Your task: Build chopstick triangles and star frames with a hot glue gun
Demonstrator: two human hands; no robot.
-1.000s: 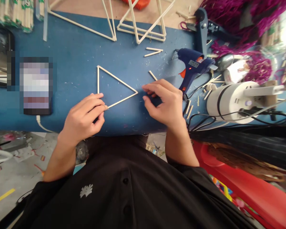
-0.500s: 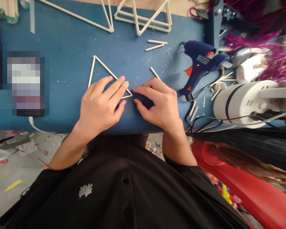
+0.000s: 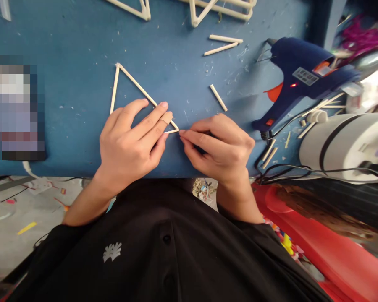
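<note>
A triangle of thin wooden sticks lies flat on the blue tabletop. My left hand rests over its lower part, fingers stretched out, with fingertips on the slanting stick. The hand hides much of the triangle's lower side. At the right-hand corner, my right hand has thumb and fingertips pinched together, touching or almost touching the joint. Whatever is between those fingertips is too small to make out. A short loose stick lies just beyond the right hand.
A blue glue gun with a red light lies at right, beside a white cylindrical device and black cables. Two short sticks and larger stick frames lie farther back. A phone, blurred out, is at left.
My right thumb and fingertips have closed into a pinch at the triangle's corner. The short stick behind that hand now shows whole. My left hand stays on the triangle; the view has moved closer.
</note>
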